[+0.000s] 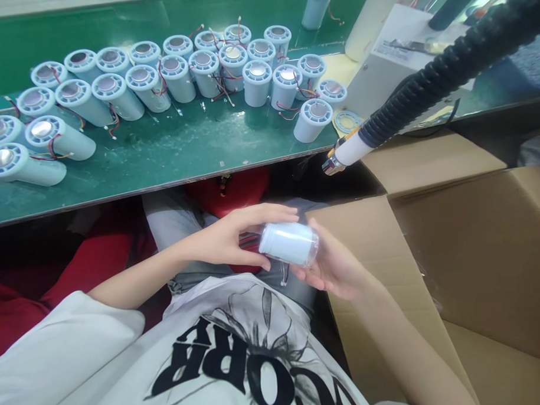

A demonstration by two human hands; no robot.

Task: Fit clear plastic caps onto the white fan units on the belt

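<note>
A light blue cylindrical unit [286,243] with a clear, shiny cover at one end lies on its side above my lap. My right hand [334,261] is closed around its covered right end, with fingertips showing underneath. Around its left end, my left hand [233,234] is spread, fingers above and thumb by the lower edge, leaving a gap at the palm. Whether those fingertips touch the unit is hard to tell. Thin wires [284,275] with a small plug hang below it.
Several similar light blue cylinders [177,80] with red and black wires stand on the green bench [201,147]. A black corrugated hose [434,72] with a metal tip hangs at the right. Below it is an open cardboard box [383,254]. Behind stands a white device [390,71].
</note>
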